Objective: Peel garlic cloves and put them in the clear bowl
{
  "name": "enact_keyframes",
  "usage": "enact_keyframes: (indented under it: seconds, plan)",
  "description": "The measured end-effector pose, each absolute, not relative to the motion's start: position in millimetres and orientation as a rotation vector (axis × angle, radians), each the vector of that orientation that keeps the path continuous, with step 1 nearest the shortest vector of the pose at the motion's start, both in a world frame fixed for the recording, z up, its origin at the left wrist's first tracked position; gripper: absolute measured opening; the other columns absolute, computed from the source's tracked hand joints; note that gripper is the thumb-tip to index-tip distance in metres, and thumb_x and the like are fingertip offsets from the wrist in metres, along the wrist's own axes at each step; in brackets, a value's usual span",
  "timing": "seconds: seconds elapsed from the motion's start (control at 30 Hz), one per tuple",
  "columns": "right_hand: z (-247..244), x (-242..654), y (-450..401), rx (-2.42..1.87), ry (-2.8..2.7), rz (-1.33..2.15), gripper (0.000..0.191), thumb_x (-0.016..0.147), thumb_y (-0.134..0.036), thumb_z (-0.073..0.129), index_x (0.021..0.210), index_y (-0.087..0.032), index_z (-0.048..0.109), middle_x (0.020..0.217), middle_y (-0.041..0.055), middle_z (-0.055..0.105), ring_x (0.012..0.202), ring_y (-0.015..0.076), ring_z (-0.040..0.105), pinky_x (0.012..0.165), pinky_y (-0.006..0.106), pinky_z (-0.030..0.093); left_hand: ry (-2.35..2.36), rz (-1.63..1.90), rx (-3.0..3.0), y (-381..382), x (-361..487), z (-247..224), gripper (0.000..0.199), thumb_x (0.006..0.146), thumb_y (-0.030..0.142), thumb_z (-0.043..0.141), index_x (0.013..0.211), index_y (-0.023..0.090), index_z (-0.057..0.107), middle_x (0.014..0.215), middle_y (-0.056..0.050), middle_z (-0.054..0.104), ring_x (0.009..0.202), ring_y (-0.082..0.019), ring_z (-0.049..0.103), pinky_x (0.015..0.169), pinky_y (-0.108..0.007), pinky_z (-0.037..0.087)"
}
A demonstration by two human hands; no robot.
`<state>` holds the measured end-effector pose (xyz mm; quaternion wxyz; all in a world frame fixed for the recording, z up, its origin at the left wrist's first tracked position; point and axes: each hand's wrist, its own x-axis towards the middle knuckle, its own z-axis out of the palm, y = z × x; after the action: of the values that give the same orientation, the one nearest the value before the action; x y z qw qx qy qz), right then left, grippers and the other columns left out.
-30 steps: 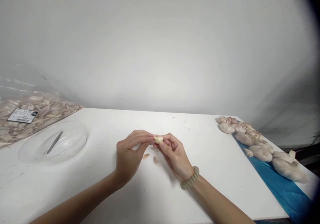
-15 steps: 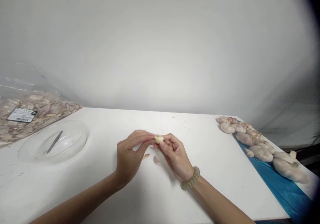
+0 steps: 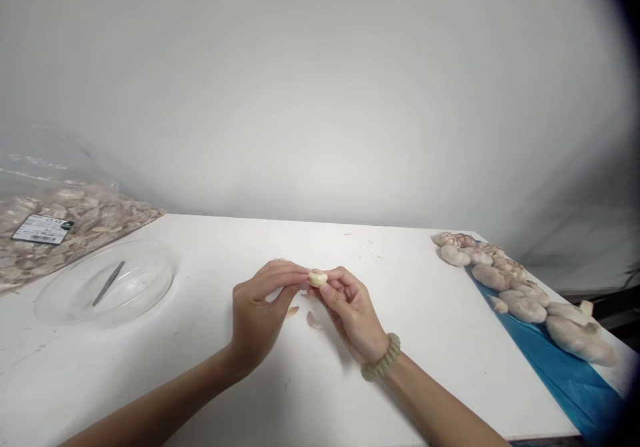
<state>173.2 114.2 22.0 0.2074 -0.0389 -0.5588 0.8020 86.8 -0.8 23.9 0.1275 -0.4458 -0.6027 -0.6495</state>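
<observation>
Both my hands meet over the middle of the white table (image 3: 200, 380) and pinch one pale garlic clove (image 3: 317, 278) between their fingertips. My left hand (image 3: 260, 310) grips it from the left with thumb and fingers. From the right, my right hand (image 3: 350, 310), with a bead bracelet (image 3: 381, 357) on its wrist, holds the same clove. Small pieces of garlic skin (image 3: 313, 320) lie on the table just under the hands.
A clear shallow bowl (image 3: 55, 300) with a thin metal tool (image 3: 109, 283) in it stands at the left. Behind it lies a clear plastic bag of garlic (image 3: 75, 224) with a label. Several garlic bulbs (image 3: 520, 300) sit on a blue sheet (image 3: 565, 374) at the right edge.
Almost nothing differs; the clove has shifted very slightly between my fingertips and the hands stay in place.
</observation>
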Motion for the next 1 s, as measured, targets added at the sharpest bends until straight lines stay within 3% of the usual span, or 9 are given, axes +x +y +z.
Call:
enact_keyframes:
  seconds: [0.47,0.77,1.0]
  plan:
    - [21.1,173.8,113.8,-0.137,-1.551,2.238,0.013,0.076,-0.03,0.066,0.084,-0.021,0.063,0.097,0.0037,0.067,0.084,0.0143,0.062,0.085,0.032,0.048,-1.841,-1.909,-1.228,-0.5,87.9,24.2,0.014,0.075,0.009,0.062,0.08,0.021,0.067,0.083,0.0,0.068,0.085,-0.016,0.062,0.082,-0.032,0.052]
    - [21.6,173.8,114.4,-0.118,-1.57,2.211,0.014,0.076,-0.029,0.065,0.086,-0.021,0.063,0.089,0.0028,0.067,0.083,0.015,0.061,0.087,0.035,0.047,-1.869,-1.979,-1.26,-0.5,83.9,24.6,0.01,0.076,0.011,0.062,0.076,0.02,0.067,0.082,-0.002,0.067,0.082,-0.016,0.063,0.076,-0.03,0.052]
    - [21.0,174.3,115.4,-0.097,-1.554,2.221,0.011,0.077,-0.027,0.065,0.086,-0.021,0.063,0.095,0.0028,0.066,0.086,0.0137,0.06,0.085,0.031,0.047,-1.905,-2.01,-1.257,-0.7,84.3,25.9,0.011,0.077,0.01,0.06,0.077,0.02,0.066,0.083,-0.001,0.067,0.084,-0.015,0.062,0.077,-0.028,0.051]
